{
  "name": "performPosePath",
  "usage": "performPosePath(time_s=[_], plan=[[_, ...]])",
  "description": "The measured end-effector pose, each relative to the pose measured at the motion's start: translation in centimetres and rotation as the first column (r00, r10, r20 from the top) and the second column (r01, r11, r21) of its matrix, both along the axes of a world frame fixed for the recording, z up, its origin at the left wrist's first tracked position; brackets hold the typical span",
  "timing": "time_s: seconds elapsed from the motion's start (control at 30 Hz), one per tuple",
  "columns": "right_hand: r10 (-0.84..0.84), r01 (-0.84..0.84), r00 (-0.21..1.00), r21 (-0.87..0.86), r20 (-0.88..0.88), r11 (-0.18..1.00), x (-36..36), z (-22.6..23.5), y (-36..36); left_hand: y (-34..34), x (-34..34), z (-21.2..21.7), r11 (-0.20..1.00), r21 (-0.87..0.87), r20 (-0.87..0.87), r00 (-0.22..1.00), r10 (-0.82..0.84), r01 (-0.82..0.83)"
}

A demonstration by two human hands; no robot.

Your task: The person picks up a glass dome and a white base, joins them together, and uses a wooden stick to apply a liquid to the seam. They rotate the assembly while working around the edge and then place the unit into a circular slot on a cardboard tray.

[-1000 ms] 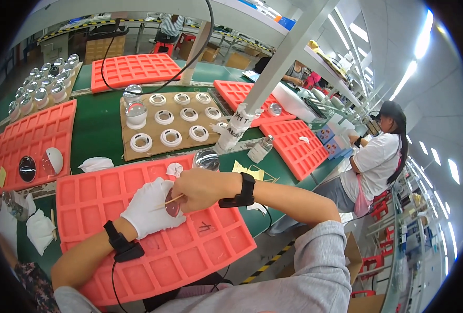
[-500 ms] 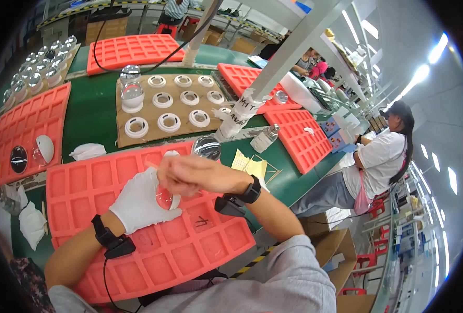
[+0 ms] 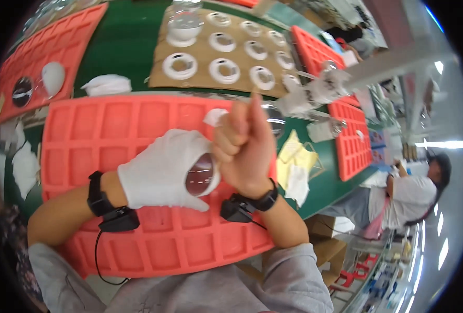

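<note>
My left hand point(image 3: 161, 169), in a white glove, is closed round a clear ball point(image 3: 199, 176) with a white part along its right side. The red tray shows through it. Close beside the ball, my bare right hand point(image 3: 242, 143) is raised, its fingers curled in and its thumb pointing up. Whatever those fingers may hold is hidden. Both hands are over a red tray point(image 3: 122, 119) with square pockets. A small white piece point(image 3: 215, 117) shows just left of the right hand's fingers. Behind that hand is a dark, shiny ball point(image 3: 274, 119), partly covered.
A cardboard sheet point(image 3: 163, 60) beyond the tray carries white rings point(image 3: 224, 71) and a clear ball on a white base point(image 3: 184, 23). Yellow paper point(image 3: 293, 156) and a bottle point(image 3: 325, 130) lie rightward. More red trays point(image 3: 351, 148) surround the bench. A co-worker point(image 3: 414, 193) sits right.
My right hand has turned from lying across the ball to standing upright at its right. My view has tilted down and swung, so the bench appears shifted. The left hand keeps its hold.
</note>
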State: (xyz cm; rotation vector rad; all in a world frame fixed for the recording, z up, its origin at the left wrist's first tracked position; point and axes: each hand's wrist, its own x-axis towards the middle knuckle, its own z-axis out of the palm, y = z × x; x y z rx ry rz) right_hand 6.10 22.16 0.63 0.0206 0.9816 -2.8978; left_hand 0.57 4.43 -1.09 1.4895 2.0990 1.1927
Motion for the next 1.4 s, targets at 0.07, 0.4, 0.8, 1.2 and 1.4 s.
performPosePath(time_s=[0.07, 0.4, 0.8, 1.2, 1.4], plan=[[0.001, -0.006, 0.996, -0.055, -0.094, 0.998, -0.1, -0.2, 0.2, -0.3, 0.0, -0.1, 0.999, -0.022, -0.006, 1.000, 0.026, -0.026], [0.003, 0.031, 0.967, 0.129, -0.256, 0.991, 0.6, -0.2, -0.3, -0.5, 0.4, -0.8, 0.998, 0.061, -0.012, 1.000, 0.018, -0.017], [0.090, 0.067, 0.904, 0.344, -0.419, 0.936, 2.2, -0.4, -0.8, 0.6, 0.1, -1.2, 0.998, -0.058, 0.044, 0.999, -0.007, 0.009], [0.056, -0.110, 0.965, -0.201, -0.258, 0.973, 1.1, -1.5, -0.2, 0.1, 0.5, -1.4, 0.998, 0.035, 0.026, 0.998, 0.052, -0.053], [0.046, -0.106, 0.949, -0.177, -0.312, 0.978, 1.1, -1.6, -0.2, -0.1, 0.5, -0.9, 1.000, -0.012, 0.072, 0.997, 0.019, -0.018]])
